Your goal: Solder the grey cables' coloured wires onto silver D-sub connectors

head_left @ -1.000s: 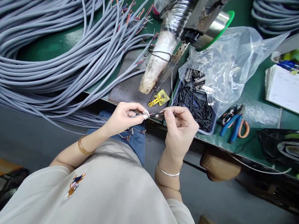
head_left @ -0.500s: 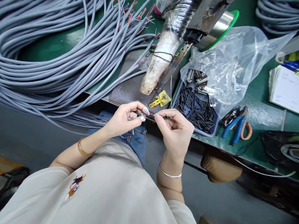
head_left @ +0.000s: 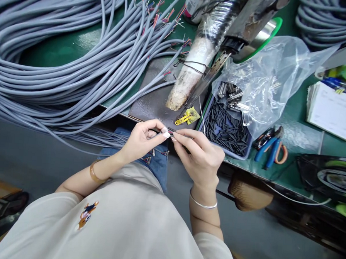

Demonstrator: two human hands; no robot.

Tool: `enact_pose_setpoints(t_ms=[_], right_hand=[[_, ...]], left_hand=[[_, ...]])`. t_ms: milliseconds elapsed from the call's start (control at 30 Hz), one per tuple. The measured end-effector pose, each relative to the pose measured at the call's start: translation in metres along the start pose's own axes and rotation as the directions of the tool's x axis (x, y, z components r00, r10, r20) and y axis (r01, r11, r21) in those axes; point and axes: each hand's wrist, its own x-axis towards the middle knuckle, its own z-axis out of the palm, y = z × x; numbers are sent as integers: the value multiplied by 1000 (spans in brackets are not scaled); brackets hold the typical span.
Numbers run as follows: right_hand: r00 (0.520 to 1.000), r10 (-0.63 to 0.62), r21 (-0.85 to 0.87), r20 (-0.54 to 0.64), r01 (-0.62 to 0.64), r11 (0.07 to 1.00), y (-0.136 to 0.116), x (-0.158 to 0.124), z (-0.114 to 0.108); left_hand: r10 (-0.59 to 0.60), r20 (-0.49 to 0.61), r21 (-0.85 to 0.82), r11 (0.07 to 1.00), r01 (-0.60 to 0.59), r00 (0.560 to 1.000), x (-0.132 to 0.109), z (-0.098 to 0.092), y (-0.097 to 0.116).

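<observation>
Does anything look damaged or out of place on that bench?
Two things. The white-wrapped tube above the dark mat is stained brown at its lower end, as if scorched. The clear plastic bag slumps untidily over part of the parts bin. The thin wires between left hand and right hand are too small to judge.

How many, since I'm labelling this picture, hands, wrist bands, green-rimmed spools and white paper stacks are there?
Left hand and right hand: 2
Tan wrist band and silver wrist band: 2
Green-rimmed spool: 1
White paper stack: 1
Total: 6
</observation>
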Motion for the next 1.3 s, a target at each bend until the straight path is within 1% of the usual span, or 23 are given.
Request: enact_pose_setpoints(t_ms=[67,133,167,200,233,267,300,333,367,400,433,500,533,600,667,733,867,967,1100,1300], right_hand=[[999,-49,-6,-11,49,999,2,-1,-3],[997,-16,107,-73,24,994,3,-4,-6],[990,41,184,-135,-16,983,3,-6,-7],[971,115,259,-211,-58,964,2,-8,-7],[938,199,323,-283,-102,941,0,-10,-8],[903,280,374,-325,-149,915,-1,-12,-8],[878,345,399,-333,-200,895,-3,-13,-8],[872,376,385,-314,-245,890,-4,-14,-7],[886,373,335,-275,-276,901,-5,-14,-7],[910,344,264,-233,-281,922,-6,-14,-6],[932,298,185,-206,-261,947,-6,-13,-4],[968,162,55,-190,-154,986,-6,-11,1],[976,107,23,-190,-105,994,-5,-10,4],[979,62,13,-197,-61,998,-3,-8,13],[974,89,44,-209,-82,996,0,-9,22],[963,143,92,-230,-125,988,1,-11,30],[946,180,132,-271,-148,980,2,-13,38],[943,189,138,-274,-156,978,2,-10,38],[942,194,146,-274,-159,976,5,-6,38],[937,219,171,-274,-176,969,8,-6,40]], left_hand=[[24,-32,25,999,-23,999,-1,0,1],[54,-46,68,996,-51,997,-1,0,1],[77,-48,88,993,-73,996,-1,0,1],[106,-51,106,989,-101,993,0,0,0],[143,-56,121,983,-135,988,1,0,-1],[180,-62,138,976,-170,982,2,0,-2],[215,-68,159,966,-202,974,3,0,-3],[246,-71,182,956,-230,967,4,0,-4],[269,-70,204,947,-250,961,4,0,-6],[286,-66,224,938,-265,956,5,0,-7],[302,-59,243,929,-280,951,5,-1,-9],[331,-42,266,913,-309,943,5,0,-11],[334,-37,266,912,-313,942,5,0,-11],[316,-32,227,926,-301,948,7,0,-11],[287,-42,164,947,-277,957,10,1,-10],[291,-63,136,950,-281,955,14,1,-9],[362,-99,214,917,-336,927,22,1,-9],[416,-99,286,882,-375,904,25,2,-10],[469,-111,338,847,-410,876,28,3,-10],[485,-96,381,825,-418,869,30,5,-8]])
